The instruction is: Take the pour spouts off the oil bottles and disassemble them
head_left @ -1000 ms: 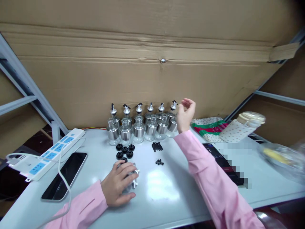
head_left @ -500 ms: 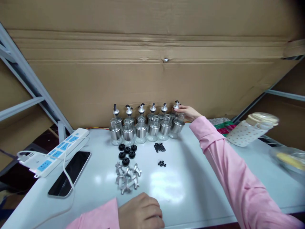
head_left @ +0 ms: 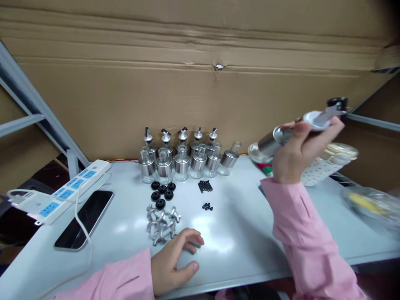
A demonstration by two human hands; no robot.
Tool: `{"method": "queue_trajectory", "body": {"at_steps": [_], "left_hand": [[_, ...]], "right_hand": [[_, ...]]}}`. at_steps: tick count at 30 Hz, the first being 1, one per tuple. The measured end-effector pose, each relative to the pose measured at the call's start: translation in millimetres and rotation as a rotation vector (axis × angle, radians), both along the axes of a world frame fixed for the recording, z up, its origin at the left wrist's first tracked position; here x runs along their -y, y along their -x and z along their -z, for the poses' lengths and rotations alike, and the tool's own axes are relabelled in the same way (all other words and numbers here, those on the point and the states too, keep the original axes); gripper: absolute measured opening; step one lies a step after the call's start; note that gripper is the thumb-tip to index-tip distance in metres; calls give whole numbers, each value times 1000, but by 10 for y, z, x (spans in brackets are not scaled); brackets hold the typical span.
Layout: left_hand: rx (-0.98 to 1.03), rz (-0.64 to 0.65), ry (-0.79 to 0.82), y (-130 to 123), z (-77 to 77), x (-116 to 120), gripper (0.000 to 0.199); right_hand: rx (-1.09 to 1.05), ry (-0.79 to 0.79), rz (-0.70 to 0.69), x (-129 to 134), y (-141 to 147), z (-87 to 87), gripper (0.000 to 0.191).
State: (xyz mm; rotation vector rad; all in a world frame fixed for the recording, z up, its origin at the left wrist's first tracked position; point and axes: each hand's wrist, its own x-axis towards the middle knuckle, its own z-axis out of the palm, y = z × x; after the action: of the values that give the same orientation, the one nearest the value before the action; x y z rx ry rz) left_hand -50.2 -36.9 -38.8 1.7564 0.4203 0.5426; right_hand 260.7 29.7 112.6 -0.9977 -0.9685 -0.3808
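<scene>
High on the right, my right hand (head_left: 292, 156) grips an oil bottle (head_left: 270, 143) by its neck. The bottle is tilted, its glass base to the left and its silver spout with a black flap to the upper right. Near the front edge, my left hand (head_left: 175, 262) hovers or rests with fingers apart, holding nothing. Close to it lies a pile of silver spout pieces (head_left: 161, 223). Several black round stoppers (head_left: 162, 189) sit behind that pile. Small black flaps (head_left: 205, 186) and tiny black caps (head_left: 207, 206) lie to their right.
A front row of open glass bottles (head_left: 181, 164) stands before several bottles with spouts (head_left: 183, 135) at the cardboard wall. On the left are a power strip (head_left: 71, 189) and a phone (head_left: 84, 221). A dotted jug (head_left: 315, 171) and a plastic-covered dish (head_left: 368, 204) stand right.
My right hand has lifted the rightmost spouted bottle from the back row and carried it right, tilting it. My left hand's fingers have spread from a curl.
</scene>
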Motion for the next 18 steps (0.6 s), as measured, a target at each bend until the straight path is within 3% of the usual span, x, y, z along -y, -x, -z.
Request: {"method": "queue_trajectory", "body": {"at_steps": [1, 3, 7, 9, 13, 18], "left_hand": [[25, 10, 89, -4, 11, -4, 46], [55, 32, 238, -22, 21, -25, 61], [44, 22, 433, -72, -24, -83, 94], [55, 39, 444, -97, -53, -100, 97], [55, 38, 385, -147, -83, -105, 81], [31, 15, 358, -186, -128, -122, 73]], "right_hand": [[-22, -72, -98, 132, 175, 36, 25], [-108, -11, -361, 349, 528, 164, 26], [-407, 423, -967, 579, 1092, 549, 28], [-511, 559, -1205, 616, 1270, 722, 30], [-620, 667, -1433, 622, 1439, 883, 30], [-676, 708, -1523, 616, 1459, 883, 30]]}}
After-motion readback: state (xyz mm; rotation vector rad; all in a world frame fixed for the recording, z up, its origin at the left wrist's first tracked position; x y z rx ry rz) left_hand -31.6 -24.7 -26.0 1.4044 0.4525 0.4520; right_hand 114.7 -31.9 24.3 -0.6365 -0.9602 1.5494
